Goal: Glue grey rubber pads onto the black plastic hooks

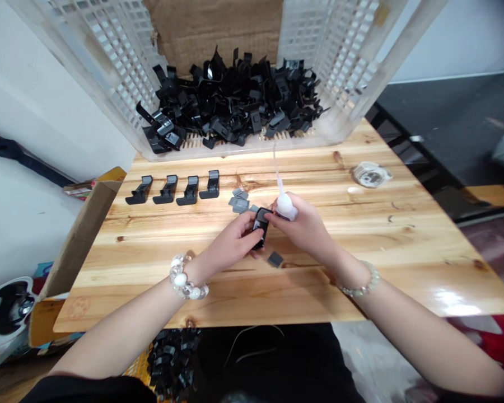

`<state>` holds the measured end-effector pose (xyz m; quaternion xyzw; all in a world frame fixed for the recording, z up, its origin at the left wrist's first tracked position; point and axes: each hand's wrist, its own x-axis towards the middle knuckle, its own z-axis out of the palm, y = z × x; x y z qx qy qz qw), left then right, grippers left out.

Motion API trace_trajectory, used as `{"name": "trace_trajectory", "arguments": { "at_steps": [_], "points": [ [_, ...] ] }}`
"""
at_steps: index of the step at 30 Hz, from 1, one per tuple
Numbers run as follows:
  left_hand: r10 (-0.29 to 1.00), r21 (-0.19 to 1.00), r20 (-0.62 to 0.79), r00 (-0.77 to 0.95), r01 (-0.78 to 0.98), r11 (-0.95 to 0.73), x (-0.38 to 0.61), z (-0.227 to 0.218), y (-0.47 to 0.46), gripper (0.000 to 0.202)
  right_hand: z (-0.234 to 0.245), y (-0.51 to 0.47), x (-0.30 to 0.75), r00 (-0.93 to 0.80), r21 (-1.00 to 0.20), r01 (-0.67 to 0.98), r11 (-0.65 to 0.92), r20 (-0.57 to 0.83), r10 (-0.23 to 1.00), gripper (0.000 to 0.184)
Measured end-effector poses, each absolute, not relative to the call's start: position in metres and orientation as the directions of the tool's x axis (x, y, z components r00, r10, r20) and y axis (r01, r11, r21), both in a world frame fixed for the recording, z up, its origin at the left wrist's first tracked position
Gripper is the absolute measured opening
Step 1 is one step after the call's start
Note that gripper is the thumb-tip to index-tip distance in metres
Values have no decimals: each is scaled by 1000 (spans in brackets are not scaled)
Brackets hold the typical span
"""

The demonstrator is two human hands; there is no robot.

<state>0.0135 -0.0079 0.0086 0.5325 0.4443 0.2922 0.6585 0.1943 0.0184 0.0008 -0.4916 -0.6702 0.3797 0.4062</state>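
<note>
My left hand is closed around a small black plastic bracket, held just above the wooden table. My right hand grips a small white glue bottle with a long thin nozzle pointing up, and its fingertips touch the bracket. A little pile of grey square pads lies just beyond my hands, and one more grey pad lies below them. Several finished black brackets stand in a row at the left of the table.
A tipped white plastic crate at the table's far edge spills a heap of black brackets. A roll of clear tape lies at the right. A cardboard box stands left of the table, and more black parts sit below its near edge.
</note>
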Motion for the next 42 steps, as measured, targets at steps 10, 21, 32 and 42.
{"name": "trace_trajectory", "arguments": {
  "at_steps": [10,21,32,42],
  "points": [
    [884,974,-210,418,7,228,14,11,-9,21,8,8,190,-264,-922,308,234,154,952,11],
    [850,874,-367,379,-172,454,9,15,-2,15,18,17,195,-195,-999,30,-37,-42,980,22],
    [874,890,-320,365,-201,409,6,8,2,24,15,23,194,-171,-991,-74,-111,-97,980,24],
    [867,897,-317,383,-175,406,6,14,-1,21,11,25,195,-167,-982,-122,-146,-125,978,26]
  ]
}}
